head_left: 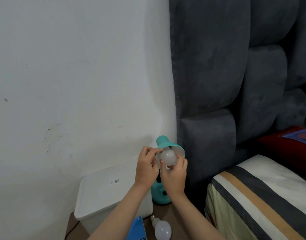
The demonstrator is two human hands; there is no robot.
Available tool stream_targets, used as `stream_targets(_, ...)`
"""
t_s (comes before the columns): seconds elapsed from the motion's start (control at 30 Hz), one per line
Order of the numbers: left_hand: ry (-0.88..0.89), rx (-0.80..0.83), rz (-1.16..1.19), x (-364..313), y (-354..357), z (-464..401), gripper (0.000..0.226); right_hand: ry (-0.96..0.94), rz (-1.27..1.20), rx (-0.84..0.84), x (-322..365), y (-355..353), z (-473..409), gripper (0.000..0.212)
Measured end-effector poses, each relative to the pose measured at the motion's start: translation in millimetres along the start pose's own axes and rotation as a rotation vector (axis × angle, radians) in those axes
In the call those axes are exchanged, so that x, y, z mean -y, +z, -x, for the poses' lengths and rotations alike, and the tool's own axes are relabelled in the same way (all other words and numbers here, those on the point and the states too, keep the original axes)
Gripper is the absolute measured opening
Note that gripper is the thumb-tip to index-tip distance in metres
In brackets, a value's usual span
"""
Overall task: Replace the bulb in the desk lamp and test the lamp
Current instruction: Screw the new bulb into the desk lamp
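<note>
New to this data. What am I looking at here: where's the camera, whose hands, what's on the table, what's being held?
There is no robot: a person works with bare hands, and the single picture comes from a wide-angle camera on their head, looking forward and down.

The left hand steadies the rim of the teal desk lamp, whose shade is tipped toward the camera. The right hand grips a white bulb at the shade's mouth; whether it is going in or coming out cannot be told from one frame.

On the brown table lie a second bulb, on its side, a white box and a blue carton. A striped bed stands to the right.
</note>
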State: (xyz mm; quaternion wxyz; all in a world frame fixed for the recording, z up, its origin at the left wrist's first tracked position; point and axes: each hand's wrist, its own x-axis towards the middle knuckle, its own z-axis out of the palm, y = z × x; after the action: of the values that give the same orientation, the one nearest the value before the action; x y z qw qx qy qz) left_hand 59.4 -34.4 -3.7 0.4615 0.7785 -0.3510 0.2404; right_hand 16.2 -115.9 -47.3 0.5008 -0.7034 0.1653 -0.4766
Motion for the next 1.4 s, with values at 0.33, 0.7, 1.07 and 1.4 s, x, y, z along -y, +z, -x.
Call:
stream_targets(0.33,0.012,0.018,0.003,-1.5,-5.8,0.7,0.043,0.068,-0.040,-0.028,1.5,-2.8,-3.6,0.047)
stream_targets(0.7,0.007,0.009,-0.003,-4.0,-3.9,1.8,0.041,0.067,-0.066,-0.022,-4.8,-4.2,2.5,0.048)
stream_targets(1.07,-0.010,0.008,-0.016,-3.2,-1.4,2.9,0.041,0.022,-0.102,-0.048,-5.7,0.3,4.2,0.056)
stream_targets(1.4,0.000,-0.005,-0.011,-4.6,-2.0,3.9,0.041,0.057,-0.112,-0.046,-8.7,-2.3,4.5,0.053)
